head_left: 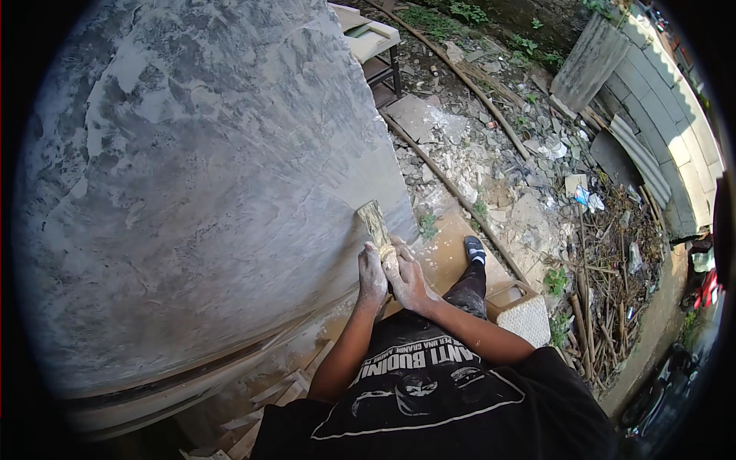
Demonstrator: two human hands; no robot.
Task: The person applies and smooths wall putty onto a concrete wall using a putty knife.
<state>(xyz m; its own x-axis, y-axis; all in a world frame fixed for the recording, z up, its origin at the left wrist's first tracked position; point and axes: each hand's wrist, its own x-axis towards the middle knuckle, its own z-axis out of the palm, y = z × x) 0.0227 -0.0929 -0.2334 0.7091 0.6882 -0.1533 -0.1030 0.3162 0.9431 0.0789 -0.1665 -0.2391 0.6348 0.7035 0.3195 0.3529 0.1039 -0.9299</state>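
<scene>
A putty knife [373, 222], its blade crusted with pale plaster, points up and away from me, close in front of the wall [192, 184]. My right hand [408, 277] is closed around its handle, thumb lying along it. Pressed in from the other side is my left hand [372, 276], its fingers together against the handle; part of that grip is hidden. White dust covers both hands. The wall's surface is grey and blotchy, with smeared plaster patches. A smoother, lighter area lies near its right edge, beyond the blade. Whether the blade touches the wall I cannot tell.
A plaster-spotted board [441, 257] lies under my foot [474, 249]. Close by on the right is a whitish block [527, 320]. Long poles [460, 195] cross the rubble. A table [374, 40] stands past the wall's edge. Sticks and litter [613, 268] lie before a block wall [652, 92].
</scene>
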